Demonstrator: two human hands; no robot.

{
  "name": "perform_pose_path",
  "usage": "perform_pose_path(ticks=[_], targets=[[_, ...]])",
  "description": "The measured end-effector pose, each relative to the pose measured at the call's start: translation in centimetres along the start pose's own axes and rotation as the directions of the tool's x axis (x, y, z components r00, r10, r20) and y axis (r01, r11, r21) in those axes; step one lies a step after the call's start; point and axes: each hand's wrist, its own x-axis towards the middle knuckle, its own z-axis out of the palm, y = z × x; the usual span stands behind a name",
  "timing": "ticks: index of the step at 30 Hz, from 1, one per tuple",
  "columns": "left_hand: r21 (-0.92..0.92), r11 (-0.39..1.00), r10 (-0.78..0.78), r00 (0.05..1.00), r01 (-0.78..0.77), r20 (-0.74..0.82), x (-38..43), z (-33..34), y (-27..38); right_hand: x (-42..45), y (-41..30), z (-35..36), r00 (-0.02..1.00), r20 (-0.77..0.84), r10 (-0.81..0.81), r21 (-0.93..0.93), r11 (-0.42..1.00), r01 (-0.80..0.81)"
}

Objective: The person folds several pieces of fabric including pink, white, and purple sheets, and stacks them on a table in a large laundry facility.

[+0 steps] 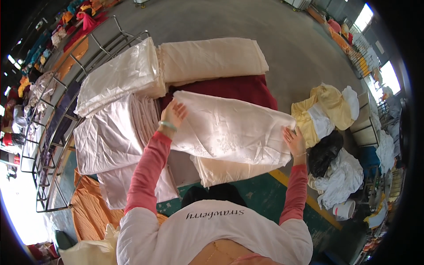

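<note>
A folded pale pink satin cloth (228, 129) with a woven floral pattern lies in front of me. At its left end, my left hand (174, 114) rests with the fingers apart and slightly blurred. My right hand (294, 141) touches the right end, its fingers spread along the edge. Beneath this cloth, a folded cream cloth (228, 170) sticks out toward me and a dark red cloth (225, 87) shows on the far side. Left of my left hand stands a stack of folded pale pink cloths (112, 132).
Folded cream cloths (212, 59) and shiny ivory cloths (119, 74) sit at the far side. A metal rack (63, 112) curves along the left, near an orange cloth (91, 205). To the right lie yellow cloths (334, 106), a black plastic bag (326, 152) and a white bucket (344, 210).
</note>
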Motion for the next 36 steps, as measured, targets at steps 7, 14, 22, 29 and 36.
perform_pose_path(ticks=[7, 14, 22, 29, 36], targets=[[0.061, 0.759, -0.648, 0.762, 0.648, -0.017, -6.2, -12.2, -8.3, -4.8, 7.4, -5.5, 0.848, -0.498, -0.180, -0.407, 0.913, -0.045], [-0.253, 0.945, -0.271, 0.930, 0.208, -0.247, -2.1, -10.0, -9.7, 0.1, 9.0, -4.5, 0.915, -0.376, -0.146, -0.186, 0.979, 0.080], [-0.094, 0.987, -0.115, 0.981, 0.131, 0.154, -6.0, 0.3, 2.7, 5.0, 0.1, -1.4, 0.866, 0.477, 0.149, 0.066, 0.977, -0.204], [-0.290, 0.853, 0.522, 0.703, -0.434, 0.483, -7.4, 1.9, 29.8, 5.2, -6.6, 27.4, 0.655, 0.754, -0.038, 0.273, 0.926, -0.260], [-0.277, 0.660, 0.749, 0.640, -0.698, 0.174, -1.8, -8.9, 45.8, 8.6, 4.4, 49.0, 0.825, 0.505, -0.253, 0.225, 0.962, 0.157]])
